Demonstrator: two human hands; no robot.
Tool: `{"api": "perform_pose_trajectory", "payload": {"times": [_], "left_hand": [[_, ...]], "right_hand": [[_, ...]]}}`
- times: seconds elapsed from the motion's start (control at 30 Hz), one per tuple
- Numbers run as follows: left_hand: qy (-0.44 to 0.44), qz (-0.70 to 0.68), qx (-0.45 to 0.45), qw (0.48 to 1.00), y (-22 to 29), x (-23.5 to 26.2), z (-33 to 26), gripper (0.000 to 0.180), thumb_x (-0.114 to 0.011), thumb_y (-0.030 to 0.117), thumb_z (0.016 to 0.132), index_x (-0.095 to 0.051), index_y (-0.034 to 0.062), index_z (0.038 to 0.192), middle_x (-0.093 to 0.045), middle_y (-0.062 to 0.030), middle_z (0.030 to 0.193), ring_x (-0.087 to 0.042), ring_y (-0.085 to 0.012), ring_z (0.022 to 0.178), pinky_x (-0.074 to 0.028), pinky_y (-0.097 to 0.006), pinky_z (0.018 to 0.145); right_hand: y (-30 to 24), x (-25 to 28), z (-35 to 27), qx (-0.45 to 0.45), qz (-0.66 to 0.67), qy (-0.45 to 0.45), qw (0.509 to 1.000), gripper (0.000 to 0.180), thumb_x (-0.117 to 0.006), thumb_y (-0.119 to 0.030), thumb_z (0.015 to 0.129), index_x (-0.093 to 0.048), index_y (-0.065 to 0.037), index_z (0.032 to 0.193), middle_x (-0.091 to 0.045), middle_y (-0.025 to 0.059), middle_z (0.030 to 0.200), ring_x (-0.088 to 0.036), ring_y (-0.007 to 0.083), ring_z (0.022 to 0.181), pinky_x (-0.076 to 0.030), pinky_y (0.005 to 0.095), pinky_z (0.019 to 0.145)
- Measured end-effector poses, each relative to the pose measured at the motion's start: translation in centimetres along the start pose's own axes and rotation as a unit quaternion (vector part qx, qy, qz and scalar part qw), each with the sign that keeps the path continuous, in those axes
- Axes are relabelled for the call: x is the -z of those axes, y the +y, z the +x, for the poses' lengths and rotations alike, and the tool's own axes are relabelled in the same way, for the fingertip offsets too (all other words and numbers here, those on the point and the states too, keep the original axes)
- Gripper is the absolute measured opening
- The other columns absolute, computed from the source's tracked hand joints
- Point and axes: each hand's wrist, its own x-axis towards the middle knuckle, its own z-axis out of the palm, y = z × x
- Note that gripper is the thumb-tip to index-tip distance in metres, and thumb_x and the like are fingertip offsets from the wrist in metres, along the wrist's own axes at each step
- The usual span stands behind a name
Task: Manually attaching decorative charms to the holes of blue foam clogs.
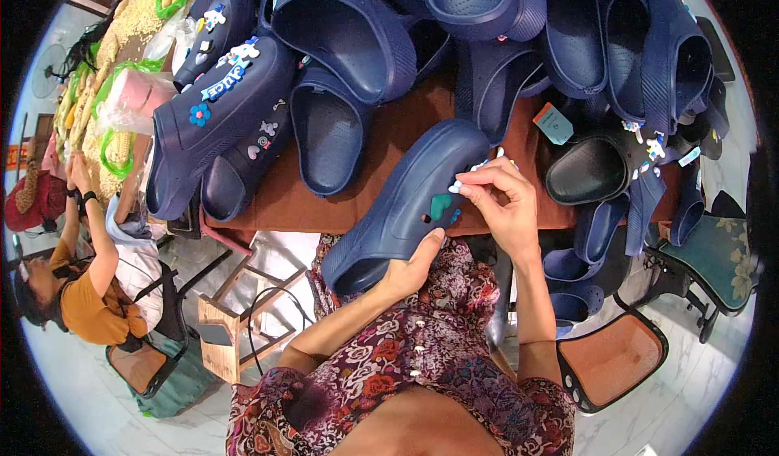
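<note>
The right hand's fingers (479, 179) are pinching a small white charm (455, 187) at the upper of a navy clog (406, 184), while the left hand (412, 273) is gripping its side by the foot opening. The clog, probably light, springy and hardly slippery, is slanting across the near edge of the surface (284, 208), its sidewall likely offering the surest hold. Piled clogs (398, 60) are crowding the far side, leaving more room toward the patterned dress (414, 334).

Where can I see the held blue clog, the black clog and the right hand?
Held blue clog (399, 192): head view, middle of its upper.
Black clog (586, 169): head view, footbed inside its opening.
Right hand (508, 203): head view, middle of the hand.
</note>
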Motion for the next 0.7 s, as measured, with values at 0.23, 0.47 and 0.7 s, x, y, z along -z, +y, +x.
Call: {"api": "perform_pose_trajectory", "payload": {"times": [0.23,0.47,0.7], "left_hand": [[0.014,0.118,-0.081,0.99,-0.9,0.0,-0.1,0.03,-0.057,0.01,0.09,-0.055,-0.0016,0.118,-0.058,-0.0082,0.106,-0.056,-0.0181,0.096,-0.045,-0.032,0.085],[0.004,0.145,-0.07,0.987,-0.8,0.3,0.4,0.028,-0.058,0.008,0.089,-0.056,-0.0022,0.114,-0.059,-0.0098,0.1,-0.057,-0.0212,0.091,-0.047,-0.035,0.082],[0.022,-0.087,0.065,0.994,-0.1,1.6,1.7,0.033,-0.059,0.009,0.088,-0.054,0.0003,0.119,-0.059,-0.007,0.11,-0.054,-0.0155,0.1,-0.045,-0.032,0.086]], "right_hand": [[-1.5,1.3,1.0,-0.06,-0.057,-0.071,0.994,0.008,-0.073,-0.007,0.077,-0.069,-0.005,0.083,-0.057,0.0016,0.072,-0.051,0.0097,0.06,-0.04,0.0255,0.056],[-1.9,1.2,1.1,-0.06,-0.103,-0.072,0.99,0.007,-0.072,-0.008,0.078,-0.067,-0.005,0.083,-0.056,0.002,0.073,-0.05,0.0111,0.058,-0.041,0.0265,0.056],[-0.8,-0.7,1.4,-0.004,-0.061,-0.013,0.998,0.008,-0.071,-0.009,0.082,-0.07,-0.006,0.089,-0.058,0.0033,0.078,-0.054,0.0108,0.063,-0.043,0.0244,0.057]]}}
